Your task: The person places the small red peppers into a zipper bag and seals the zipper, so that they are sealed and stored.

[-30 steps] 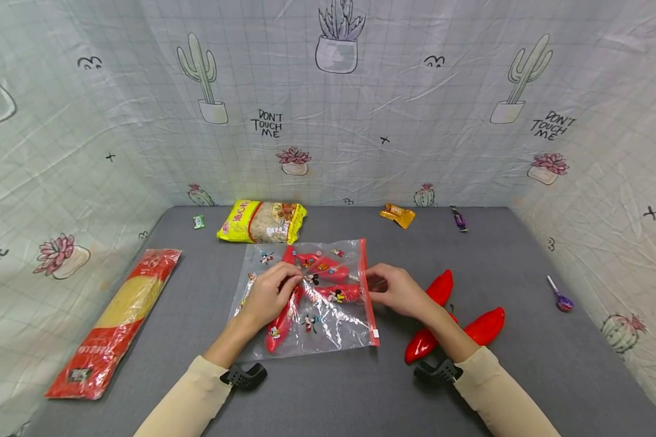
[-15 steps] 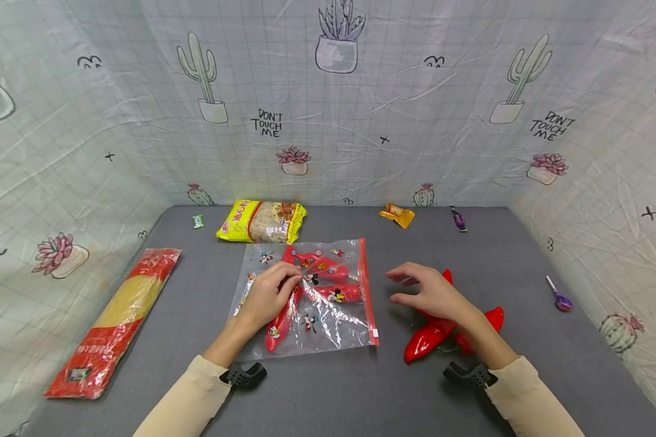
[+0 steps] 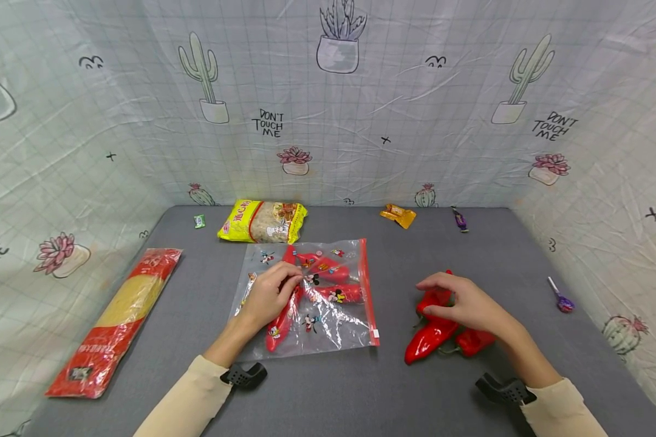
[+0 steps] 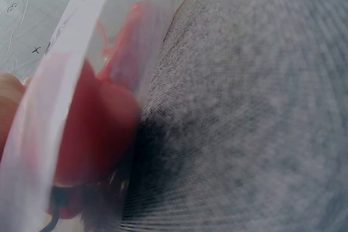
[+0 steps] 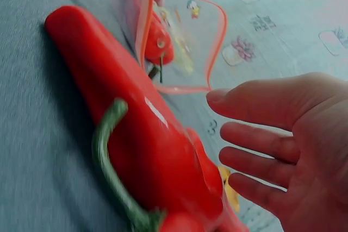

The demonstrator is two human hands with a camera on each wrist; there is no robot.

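Note:
A clear zip bag (image 3: 328, 331) with cartoon prints and a red zip edge lies mid-table, several red peppers inside. My left hand (image 3: 269, 294) pinches its upper film; in the right wrist view the bag's mouth (image 5: 217, 42) gapes. Through the blurred film in the left wrist view, a red pepper (image 4: 100, 129) shows. Over the loose red peppers (image 3: 429, 340) on the right, my right hand (image 3: 472, 306) hovers, thumb and fingers spread, holding nothing. A long pepper (image 5: 125, 101) with a green stem lies beside that hand in the right wrist view. The hand partly covers the pile.
At the back lie a yellow food packet (image 3: 263, 222), an orange-wrapped snack (image 3: 398, 215), a purple-wrapped candy (image 3: 460, 220) and a small green packet (image 3: 199, 221). A long red noodle packet (image 3: 117, 321) lies left, a lollipop (image 3: 563, 300) right. Printed cloth walls (image 3: 361, 121) enclose the table.
My right hand has left the bag's zip edge and moved right, to above the loose peppers. My left hand and the bag have stayed in place.

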